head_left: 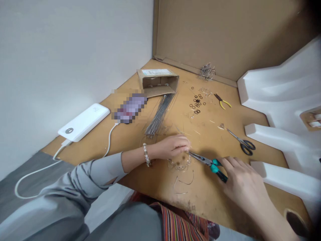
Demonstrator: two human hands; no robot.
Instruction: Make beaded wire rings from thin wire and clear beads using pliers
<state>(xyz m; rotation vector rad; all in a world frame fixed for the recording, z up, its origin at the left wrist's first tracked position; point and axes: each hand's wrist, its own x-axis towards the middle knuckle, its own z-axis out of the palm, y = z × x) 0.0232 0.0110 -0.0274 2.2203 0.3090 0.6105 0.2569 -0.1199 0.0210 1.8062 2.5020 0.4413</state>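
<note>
My left hand (173, 146) rests on the brown table with fingers curled, pinching a small clear wire-and-bead piece (180, 163) that lies under it. My right hand (242, 179) grips teal-handled pliers (209, 163); their thin jaws point left and meet the piece at my left fingertips. Short bent wire scraps (184, 182) lie just in front of the piece. A bead bracelet (146, 154) circles my left wrist.
A bundle of straight wires (159, 115) and an open cardboard box (157, 82) lie behind my left hand. Black rings (197, 102), yellow-handled pliers (223, 101), scissors (242, 142), a white power bank (84, 122) with cable, and white foam blocks (283, 100) surround the table (125, 134).
</note>
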